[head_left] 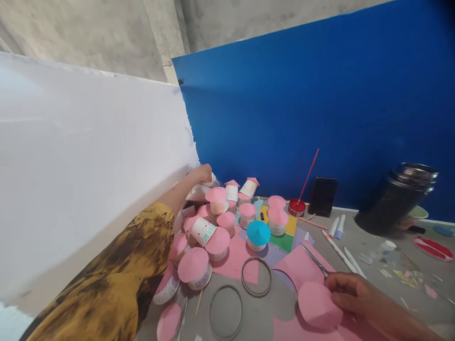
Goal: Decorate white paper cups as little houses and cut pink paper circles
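Observation:
My right hand (351, 296) is closed at the lower right, thumb and fingers pinching a round pink paper disc (316, 303). A pair of scissors (314, 258) sticks out from the same hand, blades pointing up and left over a cut pink sheet (300, 265). At the back corner, my left hand (205, 174) is curled down at a clear plastic bag (198, 192); its fingertips are hidden. Near my left forearm cluster several decorated paper cups with pink cone tops (194, 267). One cup carries a blue cone top (258, 233).
Two grey rings (225, 312) lie in front. Behind are a red tin with a stick (296, 207) and a phone (323, 196) against the blue panel (302, 104). White markers (339, 226), a dark thermos (394, 199) and paper scraps (408, 279) sit at right. A white panel (88, 156) borders the left.

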`<action>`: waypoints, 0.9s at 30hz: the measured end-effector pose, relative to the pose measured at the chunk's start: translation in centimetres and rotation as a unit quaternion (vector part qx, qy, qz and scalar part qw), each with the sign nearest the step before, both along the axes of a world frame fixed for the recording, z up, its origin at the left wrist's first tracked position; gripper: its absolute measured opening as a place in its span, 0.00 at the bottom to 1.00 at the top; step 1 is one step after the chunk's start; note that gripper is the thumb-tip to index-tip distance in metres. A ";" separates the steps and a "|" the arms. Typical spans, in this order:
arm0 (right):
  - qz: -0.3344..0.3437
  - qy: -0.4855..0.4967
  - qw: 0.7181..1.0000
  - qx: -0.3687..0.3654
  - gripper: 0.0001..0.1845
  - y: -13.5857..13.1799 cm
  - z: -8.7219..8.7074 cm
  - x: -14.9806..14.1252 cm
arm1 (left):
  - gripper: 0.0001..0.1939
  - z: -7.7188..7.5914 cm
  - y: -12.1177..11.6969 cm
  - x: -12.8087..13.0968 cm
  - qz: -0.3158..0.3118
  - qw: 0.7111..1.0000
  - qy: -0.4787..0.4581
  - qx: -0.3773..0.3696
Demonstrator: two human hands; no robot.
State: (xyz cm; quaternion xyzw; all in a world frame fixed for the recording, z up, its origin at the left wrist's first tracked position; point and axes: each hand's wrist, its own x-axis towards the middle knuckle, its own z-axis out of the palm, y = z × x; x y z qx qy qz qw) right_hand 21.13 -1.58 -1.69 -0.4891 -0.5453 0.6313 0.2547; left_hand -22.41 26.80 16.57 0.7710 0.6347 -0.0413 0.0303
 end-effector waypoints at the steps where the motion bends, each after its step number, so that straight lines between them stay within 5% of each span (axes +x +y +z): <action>1: -0.001 -0.004 1.000 0.002 0.27 0.0 -0.1 0.1 | 0.21 -0.2 0.0 -0.1 0.030 0.999 0.011 0.001; 6: -0.003 -0.007 1.000 0.012 0.26 0.1 -0.6 0.6 | 0.20 -1.2 -0.6 -0.3 0.103 0.992 0.065 0.018; 27: -0.025 0.056 0.998 0.001 0.18 0.2 1.4 -0.4 | 0.20 -3.3 -1.6 1.0 0.136 0.977 0.092 0.138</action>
